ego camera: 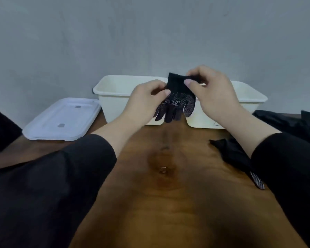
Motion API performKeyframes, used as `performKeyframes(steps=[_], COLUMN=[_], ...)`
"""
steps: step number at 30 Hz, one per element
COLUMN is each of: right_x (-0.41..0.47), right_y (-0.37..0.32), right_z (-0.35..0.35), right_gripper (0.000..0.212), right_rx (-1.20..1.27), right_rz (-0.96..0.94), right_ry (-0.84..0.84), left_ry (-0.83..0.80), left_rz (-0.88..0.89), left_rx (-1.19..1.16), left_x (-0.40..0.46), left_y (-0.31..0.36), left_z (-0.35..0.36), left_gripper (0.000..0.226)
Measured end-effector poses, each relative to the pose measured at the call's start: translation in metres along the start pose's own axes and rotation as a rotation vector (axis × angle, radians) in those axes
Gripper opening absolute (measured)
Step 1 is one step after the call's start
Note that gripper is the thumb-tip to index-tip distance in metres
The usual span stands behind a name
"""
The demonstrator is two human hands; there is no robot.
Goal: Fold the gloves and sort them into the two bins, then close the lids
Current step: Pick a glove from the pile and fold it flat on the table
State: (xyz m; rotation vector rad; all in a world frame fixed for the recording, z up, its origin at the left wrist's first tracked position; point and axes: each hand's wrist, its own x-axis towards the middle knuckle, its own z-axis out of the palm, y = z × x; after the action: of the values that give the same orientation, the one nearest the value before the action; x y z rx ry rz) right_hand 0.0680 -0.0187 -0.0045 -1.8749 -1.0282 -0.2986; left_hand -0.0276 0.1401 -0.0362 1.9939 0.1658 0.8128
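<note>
a plain grey wall stands behind the wooden desk [168, 203], and two white bins sit side by side against it, the left bin [115, 97] and the right bin [247, 102], both open. one white lid [61, 120] lies flat on the desk just left of the left bin; i cannot see a second lid from here. i hold a black dotted glove [177, 99] up in the air in front of the gap between the bins, cuff up and fingers hanging down. my left hand [145, 99] pinches its left edge, my right hand [209, 92] pinches the cuff at the top. more dark gloves [234, 154] lie on the desk under my right forearm, and a dark heap further right may be more of them, though it is too blurred to tell. i judge i am at the folding step for this glove: next i need to bring the cuff down over the fingers, keep the fold pinched, and lower it into one bin.
</note>
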Motion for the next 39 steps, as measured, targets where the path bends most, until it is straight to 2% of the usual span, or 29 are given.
performKeyframes(steps=[3,5,7,9,11,13,19,23,26,28,30,33,37,39], right_x=[-0.032,-0.071,-0.115,-0.147,-0.157,-0.153,-0.147,-0.151,-0.15,-0.149,-0.149,-0.151,-0.154,-0.153], right_y=[0.0,0.018,0.039,0.052,0.056,0.056,0.062,0.056,0.055,0.06,0.066,0.072,0.085,0.092], right_z=[0.013,0.03,0.049,0.059,0.062,0.066,0.083,0.081,0.077,0.071,0.062,0.048,0.017,-0.007], right_gripper=[0.01,0.016,0.031,0.045,0.053,0.053,0.033,0.034,0.033,0.031,0.028,0.026,0.03,0.025], right_rx=[-0.066,-0.116,-0.221,-0.246,-0.229,-0.258,-0.316,-0.325,-0.247,-0.224,-0.216,-0.255,-0.365,-0.407], right_rz=[-0.148,-0.128,-0.074,0.01,0.083,0.069,-0.014,-0.039,0.03,0.079,0.1,0.077,0.049,0.032], right_ry=[-0.045,-0.221,-0.444,-0.544,-0.533,-0.499,-0.501,-0.529,-0.497,-0.442,-0.392,-0.321,-0.243,-0.186], left_ry=[-0.095,-0.208,-0.238,-0.182,-0.157,-0.182,-0.433,-0.435,-0.451,-0.39,-0.302,-0.245,-0.279,-0.322], left_rz=[0.124,0.179,0.123,0.012,-0.053,-0.033,-0.051,-0.046,-0.004,0.031,0.087,0.145,0.199,0.226], left_rx=[0.208,0.397,0.439,0.408,0.411,0.473,0.722,0.722,0.72,0.725,0.717,0.65,0.587,0.573], left_x=[-0.014,-0.043,-0.079,-0.105,-0.114,-0.113,-0.116,-0.114,-0.115,-0.115,-0.114,-0.118,-0.122,-0.123], left_y=[-0.017,-0.046,-0.076,-0.095,-0.104,-0.107,-0.108,-0.109,-0.114,-0.113,-0.106,-0.081,-0.057,-0.048], left_z=[-0.025,-0.038,-0.044,-0.046,-0.044,-0.039,-0.02,-0.024,-0.023,-0.02,-0.011,0.018,0.066,0.091], left_gripper=[0.015,0.025,0.037,0.037,0.032,0.026,0.042,0.042,0.037,0.031,0.04,0.04,0.03,0.03])
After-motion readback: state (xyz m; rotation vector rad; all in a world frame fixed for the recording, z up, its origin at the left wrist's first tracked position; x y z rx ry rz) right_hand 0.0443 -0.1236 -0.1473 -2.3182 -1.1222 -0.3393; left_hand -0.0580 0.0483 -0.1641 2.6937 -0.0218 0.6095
